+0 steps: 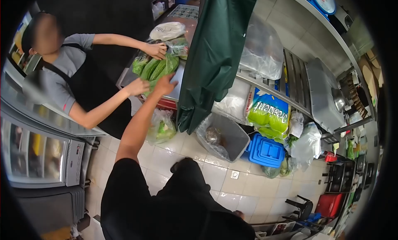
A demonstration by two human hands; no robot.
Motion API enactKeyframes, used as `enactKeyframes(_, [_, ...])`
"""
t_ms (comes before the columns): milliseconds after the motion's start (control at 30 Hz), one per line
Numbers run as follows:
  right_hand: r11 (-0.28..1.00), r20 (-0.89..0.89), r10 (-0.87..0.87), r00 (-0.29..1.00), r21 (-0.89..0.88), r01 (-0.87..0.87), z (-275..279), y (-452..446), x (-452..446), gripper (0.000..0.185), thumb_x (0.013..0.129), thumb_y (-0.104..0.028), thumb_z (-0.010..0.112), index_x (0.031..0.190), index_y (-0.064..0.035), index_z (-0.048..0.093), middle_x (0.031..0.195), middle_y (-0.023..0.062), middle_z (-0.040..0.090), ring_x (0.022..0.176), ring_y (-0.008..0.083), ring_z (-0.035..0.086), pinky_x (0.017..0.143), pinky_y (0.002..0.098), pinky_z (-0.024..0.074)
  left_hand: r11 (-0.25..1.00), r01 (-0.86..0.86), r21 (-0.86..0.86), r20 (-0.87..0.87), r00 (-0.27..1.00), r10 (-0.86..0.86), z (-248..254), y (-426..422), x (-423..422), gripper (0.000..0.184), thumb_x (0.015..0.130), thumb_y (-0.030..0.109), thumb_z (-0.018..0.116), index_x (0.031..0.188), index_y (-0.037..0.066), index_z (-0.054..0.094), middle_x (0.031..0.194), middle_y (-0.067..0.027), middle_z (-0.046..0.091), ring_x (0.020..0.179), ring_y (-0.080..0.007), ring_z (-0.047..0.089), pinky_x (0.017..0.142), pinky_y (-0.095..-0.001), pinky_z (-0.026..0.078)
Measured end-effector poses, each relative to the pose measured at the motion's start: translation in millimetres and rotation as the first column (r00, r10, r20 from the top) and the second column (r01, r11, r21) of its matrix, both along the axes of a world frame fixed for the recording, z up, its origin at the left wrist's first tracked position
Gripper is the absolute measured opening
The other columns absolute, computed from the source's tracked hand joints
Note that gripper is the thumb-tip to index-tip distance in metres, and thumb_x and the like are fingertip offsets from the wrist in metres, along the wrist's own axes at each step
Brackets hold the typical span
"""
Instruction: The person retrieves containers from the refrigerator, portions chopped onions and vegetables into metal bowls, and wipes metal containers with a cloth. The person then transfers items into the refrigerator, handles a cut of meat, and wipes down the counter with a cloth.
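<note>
My left hand [164,85] reaches forward to the near end of a clear plastic bag of long green vegetables [159,68], which look like cucumbers. At least one finger is stretched out beside the bag; the rest show poorly, and I cannot tell whether they touch it. A co-worker's two hands are on the same pile, one at its far side and one at its near left. More bagged greens and a white plastic bag [168,30] lie behind it on the metal counter [182,84]. Only a sliver of my right hand [239,214] shows low beside my body, its fingers hidden.
A dark green cover [219,53] hangs right of the counter. On the tiled floor stand a grey bin [224,138], a blue lidded box [267,151] and a bag of greens [161,126]. A co-worker in a black apron stands left, near a glass-door fridge [37,153]. Metal racks line the right.
</note>
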State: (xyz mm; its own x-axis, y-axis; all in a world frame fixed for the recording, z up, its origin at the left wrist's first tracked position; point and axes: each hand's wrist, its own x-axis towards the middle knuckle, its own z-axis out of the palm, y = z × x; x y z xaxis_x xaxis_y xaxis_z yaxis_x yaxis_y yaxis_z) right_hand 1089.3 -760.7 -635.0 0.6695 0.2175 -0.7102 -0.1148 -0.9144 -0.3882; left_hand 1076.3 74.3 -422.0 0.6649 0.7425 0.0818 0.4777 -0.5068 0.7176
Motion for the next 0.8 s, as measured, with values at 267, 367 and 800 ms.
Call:
enactKeyframes(267, [0.754,-0.094,-0.571,0.815,0.333,0.567,5,64,25,0.033,0.087,-0.012,0.057,0.116,0.0049,0.056,0.084,0.0122,0.067,0.064,0.0165,0.063,0.049,0.0283,0.051,0.992,-0.103,0.07,0.146,0.985,0.092,-24,44,72,0.047,0.081,0.016,0.065,0.126,0.003,0.057,0.127,-0.0243,0.055,0.121,-0.0381,0.051,0.102,-0.0405,0.041])
enactKeyframes(367, [0.971,-0.062,-0.199,0.978,0.124,0.205,-34,92,0,0.038,0.087,-0.015,0.06,0.119,0.004,0.056,0.09,0.0144,0.068,0.073,0.0224,0.065,0.062,0.0346,0.0548,0.979,-0.103,0.179,0.088,0.992,0.088,-36,58,75,0.05,0.079,0.016,0.065,0.127,0.003,0.056,0.136,-0.0241,0.048,0.128,-0.0384,0.042,0.104,-0.0406,0.039])
enactKeyframes(800, [0.908,-0.071,-0.381,0.922,0.157,0.388,-53,95,-37,0.029,0.09,-0.016,0.06,0.114,0.0015,0.06,0.069,0.0103,0.064,0.052,0.0114,0.057,0.043,0.0281,0.0445,0.963,-0.077,0.258,-0.397,0.9,0.178,29,111,58,0.063,0.078,0.055,0.066,0.12,0.008,0.062,0.118,-0.0186,0.062,0.108,-0.032,0.06,0.091,-0.0411,0.048])
